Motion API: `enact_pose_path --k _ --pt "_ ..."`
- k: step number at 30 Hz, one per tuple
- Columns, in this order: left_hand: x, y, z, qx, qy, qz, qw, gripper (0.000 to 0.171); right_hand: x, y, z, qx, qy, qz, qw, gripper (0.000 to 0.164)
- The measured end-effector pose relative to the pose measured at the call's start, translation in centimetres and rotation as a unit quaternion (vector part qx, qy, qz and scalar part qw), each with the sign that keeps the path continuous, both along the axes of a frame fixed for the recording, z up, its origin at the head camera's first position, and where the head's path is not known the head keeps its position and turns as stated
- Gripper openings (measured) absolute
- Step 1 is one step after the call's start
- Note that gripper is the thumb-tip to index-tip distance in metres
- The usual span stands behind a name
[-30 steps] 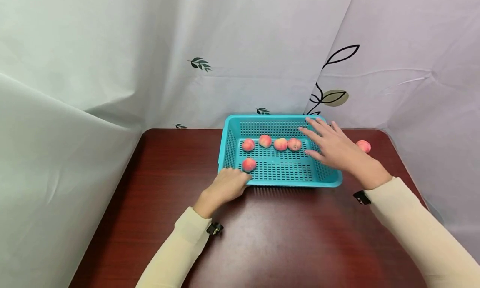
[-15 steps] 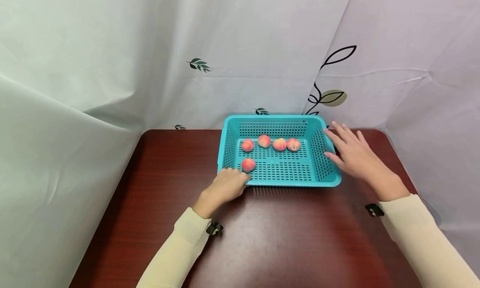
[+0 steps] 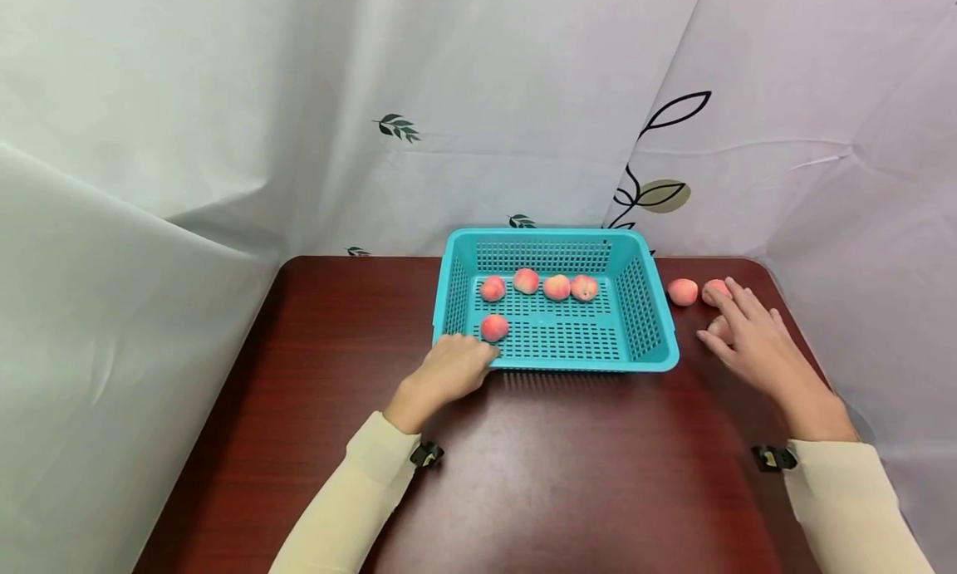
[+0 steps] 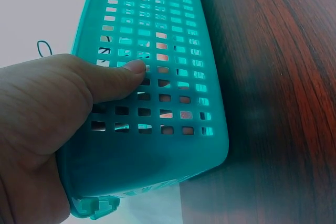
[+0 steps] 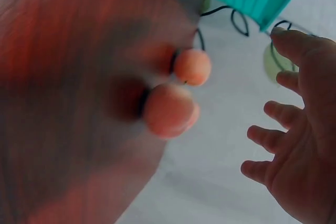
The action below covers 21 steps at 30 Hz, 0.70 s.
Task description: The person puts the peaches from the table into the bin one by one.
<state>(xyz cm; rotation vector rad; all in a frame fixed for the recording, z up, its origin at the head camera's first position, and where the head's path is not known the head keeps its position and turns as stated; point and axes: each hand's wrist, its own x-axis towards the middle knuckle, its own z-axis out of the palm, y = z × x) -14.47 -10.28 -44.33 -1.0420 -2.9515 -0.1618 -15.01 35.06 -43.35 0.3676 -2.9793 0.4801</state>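
Note:
A turquoise plastic basket stands at the back of the table, with several peaches on its perforated floor. My left hand grips the basket's near rim at its left end; in the left wrist view the thumb lies along the outer wall. To the right of the basket, my right hand hovers with spread fingers over a few loose peaches, partly covering two of them. Nothing is held in it. The right wrist view shows its fingers apart from the nearest peach.
The dark red wooden table ends at a pale curtain along the back and both sides. The basket's right wall stands between its inside and the loose peaches.
My right hand has moved from above the basket's right end rightward and nearer, over the loose peaches, uncovering one beside the basket. The left hand has kept its grip on the rim.

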Motion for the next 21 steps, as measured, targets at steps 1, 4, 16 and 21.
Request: enact_pose_path --k 1,4,16,21 --pt "0.0 0.0 0.0 0.0 -0.001 -0.001 1.0 0.035 0.1 0.3 -0.3 -0.001 0.0 -0.003 1.0 0.071" --pt "-0.1 0.0 0.0 -0.003 -0.003 0.0 1.0 0.036 0.2 1.0 -0.9 0.002 0.013 -0.003 1.0 0.072" --pt "-0.1 0.0 0.1 -0.003 -0.003 -0.001 1.0 0.035 -0.9 2.6 -3.2 0.015 0.0 -0.003 1.0 0.067" --pt "0.0 0.0 0.1 0.001 0.0 -0.002 1.0 0.034 -1.4 2.9 -3.6 0.021 -0.032 -0.008 0.999 0.065"
